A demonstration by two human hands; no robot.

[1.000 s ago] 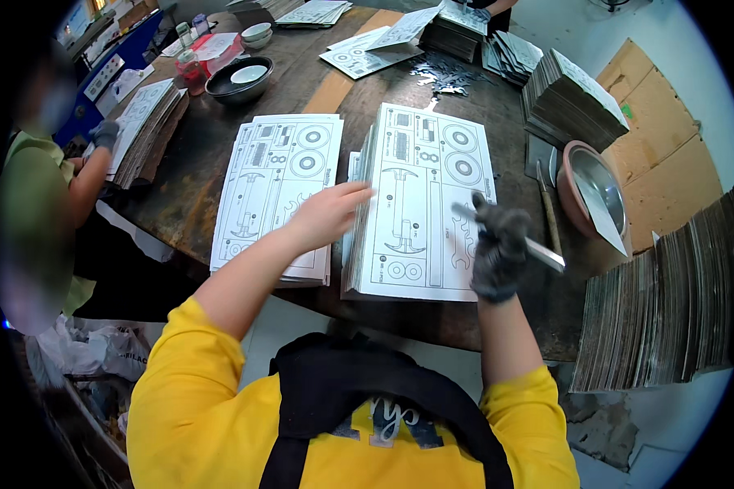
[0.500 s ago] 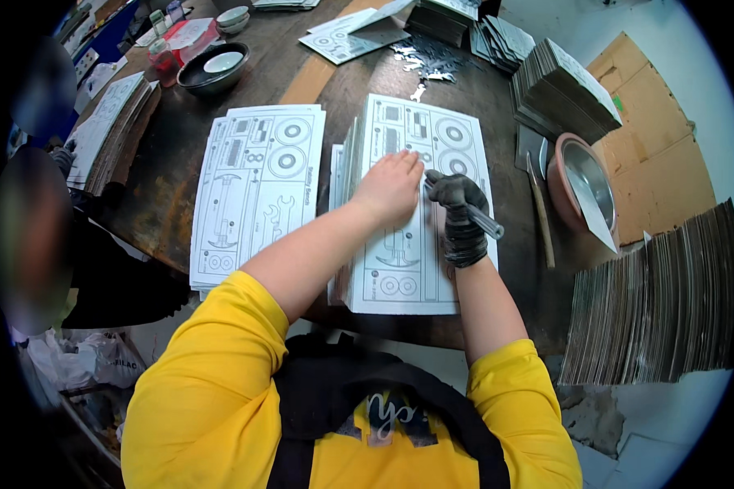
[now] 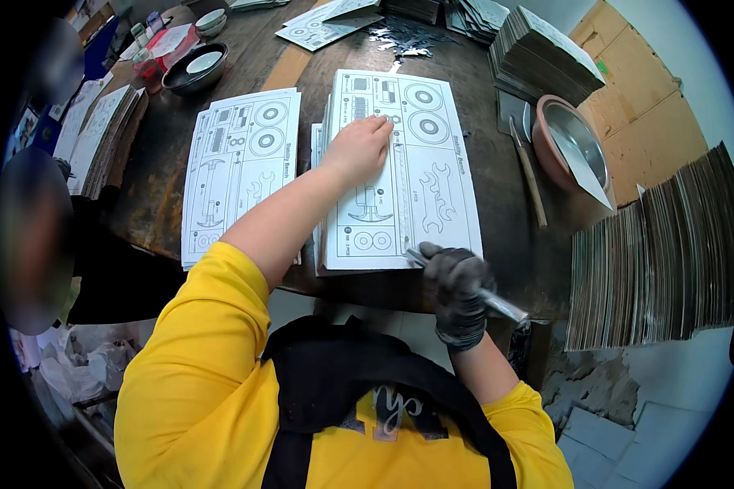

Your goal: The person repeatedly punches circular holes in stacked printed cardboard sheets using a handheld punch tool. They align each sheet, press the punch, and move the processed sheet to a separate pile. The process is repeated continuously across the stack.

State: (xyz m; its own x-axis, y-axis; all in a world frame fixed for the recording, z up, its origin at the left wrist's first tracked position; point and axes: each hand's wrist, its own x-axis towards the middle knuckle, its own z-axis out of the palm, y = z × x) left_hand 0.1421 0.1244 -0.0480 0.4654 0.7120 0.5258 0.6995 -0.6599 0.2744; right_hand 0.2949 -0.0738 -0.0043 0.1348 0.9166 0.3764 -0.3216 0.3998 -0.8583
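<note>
A white board printed with line drawings of tools [image 3: 440, 191] tops a stack in front of me. My bare left hand [image 3: 360, 148] lies on its upper middle, fingers extended and fingertips against the surface. In a dark, stained glove, my right hand [image 3: 458, 287] is closed round a slim silver metal tool [image 3: 504, 306]. The tool's front tip is at the board's near edge, by the lower end of a long narrow line down the printing. Its rear end points away to the lower right. Just left stands a second stack of similar printed boards [image 3: 245, 171].
Dark cut-out pieces [image 3: 404, 39] lie in a heap at the back. More board stacks [image 3: 538, 61] stand at the back right, above a pink-rimmed bowl [image 3: 553, 163] and a wooden-handled tool [image 3: 532, 186]. A tall row of boards [image 3: 652, 269] is at the right; a black bowl [image 3: 212, 80] stands far left.
My right hand has drawn the metal tool down the board toward me, from beside the left hand to the near edge. The left hand stays on the board; the view has shifted slightly.
</note>
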